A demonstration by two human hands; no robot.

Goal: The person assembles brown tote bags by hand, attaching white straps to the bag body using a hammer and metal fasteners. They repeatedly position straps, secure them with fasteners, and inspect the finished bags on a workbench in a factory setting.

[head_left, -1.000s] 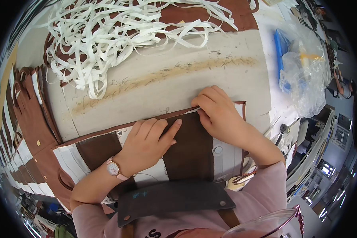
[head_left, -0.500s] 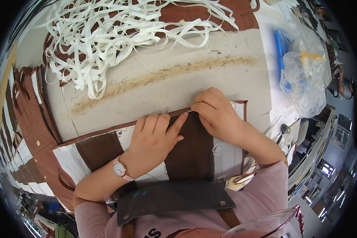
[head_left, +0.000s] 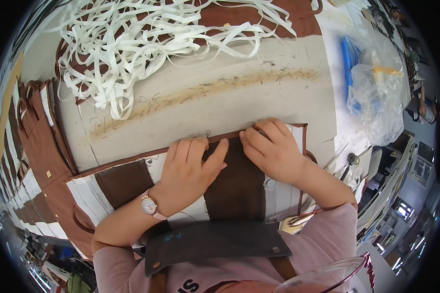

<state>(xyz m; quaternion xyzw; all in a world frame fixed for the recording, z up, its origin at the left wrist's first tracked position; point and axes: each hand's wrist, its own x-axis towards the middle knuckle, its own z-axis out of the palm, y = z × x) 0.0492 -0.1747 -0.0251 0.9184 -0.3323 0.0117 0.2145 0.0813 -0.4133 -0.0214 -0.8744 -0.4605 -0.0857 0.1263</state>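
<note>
A brown panel (head_left: 234,190), leather-like, with white backing patches, lies across the bench in front of me. Its narrow folded border runs along the far side. My left hand (head_left: 188,168), wearing a wristwatch (head_left: 148,205), rests flat on the panel, fingertips at that border, index finger and thumb stretched apart from the rest. To its right, my right hand (head_left: 274,151) has bent fingers closed at the same border; its thumb is mostly hidden. A round disc (head_left: 270,183) shows through the pale strip below the right wrist.
Tangled white tape (head_left: 127,49) covers brown pieces at the back. Stacked brown bag parts (head_left: 44,141) with handles lie at the left. On the right are clear plastic wrapping (head_left: 376,97), a blue item (head_left: 347,63) and scissors (head_left: 349,160). Loose threads litter the grey bench top (head_left: 278,97).
My right hand has eased its raised pinch and lowered, its fingers now spread more along the border. My left hand stays almost where it was.
</note>
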